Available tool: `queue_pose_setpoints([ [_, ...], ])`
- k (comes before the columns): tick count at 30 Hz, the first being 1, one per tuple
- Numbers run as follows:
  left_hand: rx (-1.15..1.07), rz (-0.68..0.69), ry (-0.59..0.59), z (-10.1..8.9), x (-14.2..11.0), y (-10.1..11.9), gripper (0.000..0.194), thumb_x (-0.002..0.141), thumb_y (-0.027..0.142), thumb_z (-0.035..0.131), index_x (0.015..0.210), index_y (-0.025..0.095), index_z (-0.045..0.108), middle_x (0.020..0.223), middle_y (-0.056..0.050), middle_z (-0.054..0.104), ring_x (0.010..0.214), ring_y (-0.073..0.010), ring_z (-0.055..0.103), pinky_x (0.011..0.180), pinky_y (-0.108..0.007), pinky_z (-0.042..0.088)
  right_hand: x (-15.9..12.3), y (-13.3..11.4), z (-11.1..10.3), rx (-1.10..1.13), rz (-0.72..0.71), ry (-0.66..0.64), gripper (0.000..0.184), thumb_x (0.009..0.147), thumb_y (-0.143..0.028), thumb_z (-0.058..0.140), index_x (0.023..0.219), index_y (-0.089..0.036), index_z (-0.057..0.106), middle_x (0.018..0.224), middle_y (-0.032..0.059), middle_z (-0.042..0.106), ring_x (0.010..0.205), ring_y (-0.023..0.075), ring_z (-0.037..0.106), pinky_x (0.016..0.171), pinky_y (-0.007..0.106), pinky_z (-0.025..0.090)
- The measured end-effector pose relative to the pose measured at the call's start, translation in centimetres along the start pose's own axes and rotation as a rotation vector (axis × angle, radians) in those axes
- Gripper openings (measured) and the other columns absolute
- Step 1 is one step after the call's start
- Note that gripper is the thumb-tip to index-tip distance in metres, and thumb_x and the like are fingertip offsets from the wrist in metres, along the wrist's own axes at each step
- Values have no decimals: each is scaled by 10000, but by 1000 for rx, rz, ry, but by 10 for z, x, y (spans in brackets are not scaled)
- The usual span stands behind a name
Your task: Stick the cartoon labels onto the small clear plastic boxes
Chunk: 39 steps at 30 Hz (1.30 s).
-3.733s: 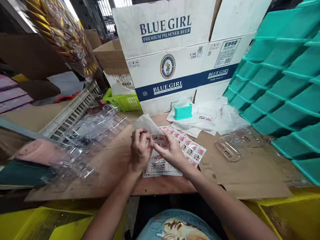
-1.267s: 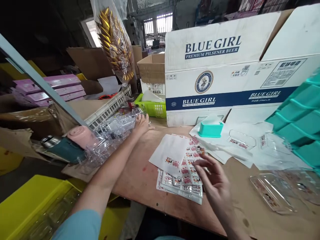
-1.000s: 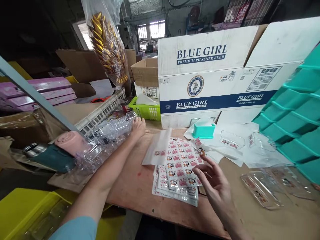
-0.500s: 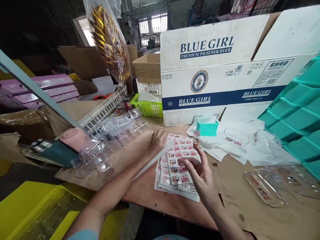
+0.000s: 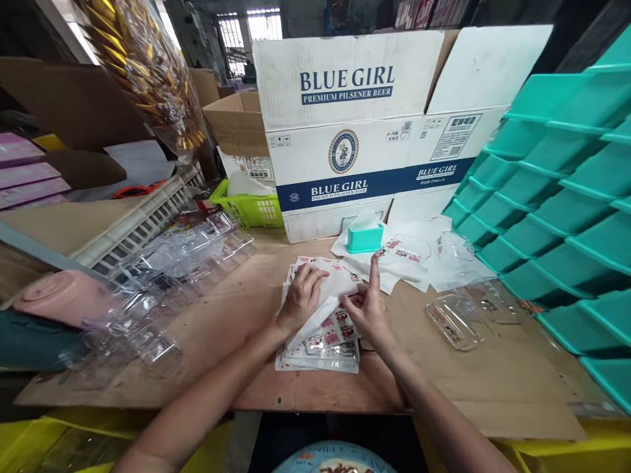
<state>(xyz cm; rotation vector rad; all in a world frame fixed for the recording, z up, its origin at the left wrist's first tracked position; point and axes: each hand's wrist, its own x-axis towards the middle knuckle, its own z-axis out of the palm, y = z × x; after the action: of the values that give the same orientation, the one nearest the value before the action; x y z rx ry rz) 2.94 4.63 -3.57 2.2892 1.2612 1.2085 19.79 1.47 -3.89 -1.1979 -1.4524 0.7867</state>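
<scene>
We note a white sheet [image 5: 340,282] lying over the middle of a sticker stack [image 5: 315,358] on the table, directly before the person. The sheet looks thin, matte and unprinted on the side we see, lifted in a soft fold that slants toward the lower left. The stickers beneath are glossy at the near edge, with small pink motifs and black-and-orange figures set in rows; the stack's edges do not line up.

Left hand [image 5: 302,299]: fingers curled over the sheet; we cannot tell whether they pinch it or only press. Right hand [image 5: 367,309]: narrow grip, thumb and a bent finger closed on the sheet's right edge, index finger raised. At that fingertip we make out a small printed sticker [image 5: 379,253].

Just beyond, we record a teal holder [image 5: 365,238] on loose white papers [image 5: 419,270]. To the right, a clear tray [image 5: 452,322] bears a printed sticker. To the left, clear plastic pieces [image 5: 182,263] lie heaped. Behind stands a white carton [image 5: 369,141], teal bins [image 5: 557,184] stacked at its right.
</scene>
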Motion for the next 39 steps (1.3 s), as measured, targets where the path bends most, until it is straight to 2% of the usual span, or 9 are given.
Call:
queue_pose_setpoints([
  [3, -99, 1, -188, 3, -19, 11, 360, 997, 315, 427, 1308, 175, 540, 1221, -146, 586, 1170, -223, 561, 1015, -385, 461, 5, 2, -19, -131, 11, -21, 1005, 813, -189, 610, 1580, -212, -39, 755, -38, 590, 582, 139, 601, 572, 270, 509],
  [6, 23, 15, -421, 10, -33, 14, 630, 949, 522, 473, 1459, 161, 398, 1503, -199, 413, 1442, -306, 326, 1168, -518, 294, 9, -1, -42, -225, -55, 56, 928, 852, -241, 602, 1586, -222, 34, 995, 83, 676, 806, 207, 670, 720, 362, 545],
  [11, 170, 24, -600, 23, -21, 13, 714, 948, 621, 362, 1507, 177, 351, 1614, -174, 246, 1523, -321, 104, 1218, -572, 124, 34, -1, -75, -387, -153, 150, 839, 874, -255, 567, 1580, -215, 116, 1021, 96, 695, 900, 244, 666, 810, 413, 529],
  [18, 68, 91, -417, 47, 6, 6, 431, 998, 335, 390, 1365, 143, 509, 1414, -184, 477, 1363, -277, 440, 1131, -476, 387, 120, 20, -66, -829, -374, 18, 799, 844, -73, 415, 1579, -120, 105, 1269, 174, 597, 1110, 306, 503, 968, 478, 431],
  [21, 54, 130, -382, 52, 8, 1, 402, 967, 227, 431, 1355, 145, 493, 1397, -168, 508, 1370, -280, 421, 1127, -493, 388, 143, 34, -57, -883, -382, -65, 784, 814, -15, 384, 1566, -117, 185, 1258, 184, 605, 1146, 345, 459, 962, 545, 377],
  [26, 124, 136, -336, 55, 19, -3, 313, 929, 217, 503, 1231, 170, 573, 1286, -151, 553, 1234, -298, 496, 1016, -532, 449, 149, 39, -56, -895, -368, -138, 746, 846, 7, 326, 1565, -100, 163, 1147, 170, 630, 1021, 298, 494, 930, 495, 385],
  [32, 48, 167, -299, 61, 22, 1, 218, 933, 222, 513, 1111, 153, 617, 1101, -119, 614, 1038, -234, 601, 925, -394, 517, 125, 25, -49, -924, -388, -297, 841, 831, 2, 400, 1584, -146, 55, 1070, 133, 659, 952, 263, 525, 888, 440, 419],
  [35, 56, 165, -256, 39, 13, 1, 187, 960, 224, 474, 1049, 174, 631, 1003, -83, 651, 944, -191, 635, 862, -325, 530, 112, 21, -44, -926, -427, -363, 853, 801, 23, 398, 1581, -182, 120, 1033, 129, 682, 971, 304, 530, 900, 559, 385],
  [39, 340, 17, -111, -28, 22, -23, 238, 985, 250, 436, 1116, 182, 622, 1101, -92, 652, 1059, -192, 612, 934, -320, 496, 107, 12, -46, -849, -516, -243, 862, 836, -87, 482, 1582, -188, 62, 1227, 172, 620, 1110, 362, 507, 877, 568, 400],
])
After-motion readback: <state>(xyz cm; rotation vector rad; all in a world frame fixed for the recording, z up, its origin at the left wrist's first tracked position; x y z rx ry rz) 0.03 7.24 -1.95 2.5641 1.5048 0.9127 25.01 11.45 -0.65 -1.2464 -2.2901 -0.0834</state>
